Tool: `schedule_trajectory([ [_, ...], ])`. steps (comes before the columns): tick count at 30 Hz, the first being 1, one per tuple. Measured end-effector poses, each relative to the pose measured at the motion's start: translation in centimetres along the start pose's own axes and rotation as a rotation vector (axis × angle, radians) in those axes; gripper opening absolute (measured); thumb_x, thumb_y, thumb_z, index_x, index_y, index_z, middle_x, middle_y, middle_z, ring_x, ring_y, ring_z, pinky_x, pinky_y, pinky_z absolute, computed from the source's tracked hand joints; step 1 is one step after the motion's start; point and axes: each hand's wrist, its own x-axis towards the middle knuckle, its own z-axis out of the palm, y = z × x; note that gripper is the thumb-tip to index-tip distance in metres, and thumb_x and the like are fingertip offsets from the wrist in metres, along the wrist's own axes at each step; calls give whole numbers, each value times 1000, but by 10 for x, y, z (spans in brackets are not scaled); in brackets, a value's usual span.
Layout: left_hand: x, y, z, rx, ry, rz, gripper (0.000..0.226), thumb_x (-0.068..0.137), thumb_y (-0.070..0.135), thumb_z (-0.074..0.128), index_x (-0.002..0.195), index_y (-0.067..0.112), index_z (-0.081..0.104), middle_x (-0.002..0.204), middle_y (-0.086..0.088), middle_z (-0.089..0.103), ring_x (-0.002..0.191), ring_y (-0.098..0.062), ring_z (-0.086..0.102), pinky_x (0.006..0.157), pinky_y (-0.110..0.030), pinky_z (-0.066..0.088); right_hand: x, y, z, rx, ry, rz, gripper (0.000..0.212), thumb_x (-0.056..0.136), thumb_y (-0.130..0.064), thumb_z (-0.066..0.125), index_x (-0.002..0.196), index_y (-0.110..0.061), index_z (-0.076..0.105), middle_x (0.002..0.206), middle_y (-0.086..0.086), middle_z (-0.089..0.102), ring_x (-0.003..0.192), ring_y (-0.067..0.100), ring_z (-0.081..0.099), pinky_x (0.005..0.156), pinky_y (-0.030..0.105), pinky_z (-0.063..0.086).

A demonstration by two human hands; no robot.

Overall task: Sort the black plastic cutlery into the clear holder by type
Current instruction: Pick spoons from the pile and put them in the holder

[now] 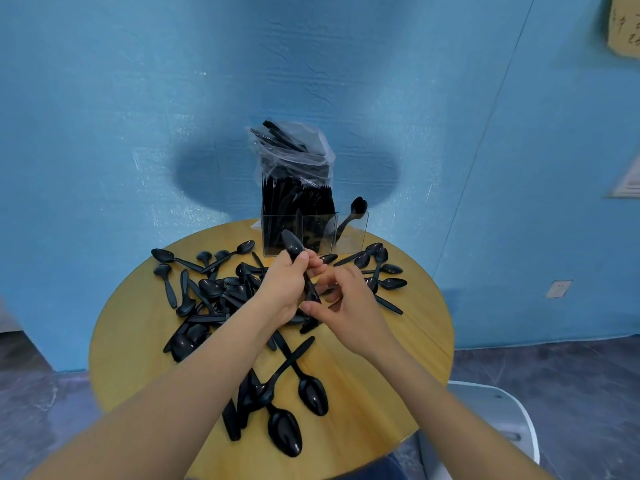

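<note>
A black spoon [298, 263] was gripped upright in the left hand [289, 287], bowl uppermost. The right hand [346, 306], fingers curled, was pinching its lower handle, before the clear holder [353, 233].

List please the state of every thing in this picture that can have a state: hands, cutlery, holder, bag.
Left hand: grips a black spoon, bowl up.
Held spoon: raised above the table, off the pile.
Right hand: fingers curled at the spoon's handle end; grip unclear.
Clear holder: upright; left compartments packed, right one holds a single spoon.
Plastic bag: crumpled, on top of the holder's cutlery.
Loose spoons: scattered on the round table.
</note>
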Motion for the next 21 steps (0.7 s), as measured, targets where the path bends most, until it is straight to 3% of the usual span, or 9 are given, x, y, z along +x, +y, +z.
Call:
schedule_trajectory([
  [3, 0, 2, -2, -17, 39, 22, 19, 102, 13, 35, 103, 5, 52, 83, -3, 57, 76, -11, 59, 78, -29, 51, -3, -1, 6, -104, -52, 13, 40, 77, -35, 75, 100, -18, 48, 100, -8, 46, 76, 8, 48, 68, 21, 45],
  [6, -1, 5, -5, 5, 63, 46, 17, 102, 13, 36, 106, 7, 51, 79, -1, 53, 73, -10, 55, 72, -29, 49, -3, -4, 8, -206, 5, -58, 19, 88, -24, 62, 103, -16, 53, 92, -5, 54, 70, 6, 48, 63, 23, 43],
  [11, -3, 10, -10, -33, 117, 58, 13, 99, 7, 41, 104, 6, 52, 73, -1, 46, 62, -8, 46, 62, -27, 47, -3, -5, 4, -213, 59, -67, 20, 96, -10, 44, 109, -13, 59, 89, -1, 60, 81, 14, 61, 73, 31, 49],
  [14, -3, 11, -11, -51, 151, 70, 13, 98, 9, 44, 89, 8, 53, 70, -1, 45, 55, -7, 46, 62, -28, 44, -3, -5, -2, -211, 84, -51, 25, 96, -8, 43, 112, -14, 62, 89, -1, 63, 80, 14, 63, 73, 25, 48],
  [18, -4, 14, -12, -68, 165, 83, 10, 97, 12, 48, 88, 7, 51, 74, -2, 44, 65, -11, 42, 58, -25, 40, -2, -4, -11, -181, 121, -11, 29, 97, -8, 44, 115, -15, 65, 86, 0, 61, 70, 11, 60, 65, 8, 41],
  [21, -3, 17, -16, -96, 214, 63, 10, 96, 12, 48, 88, 8, 53, 75, -1, 42, 64, -11, 39, 57, -23, 37, -2, 1, -18, -189, 145, 24, 29, 98, -9, 44, 115, -15, 66, 82, -3, 56, 77, 11, 53, 64, 7, 33],
])
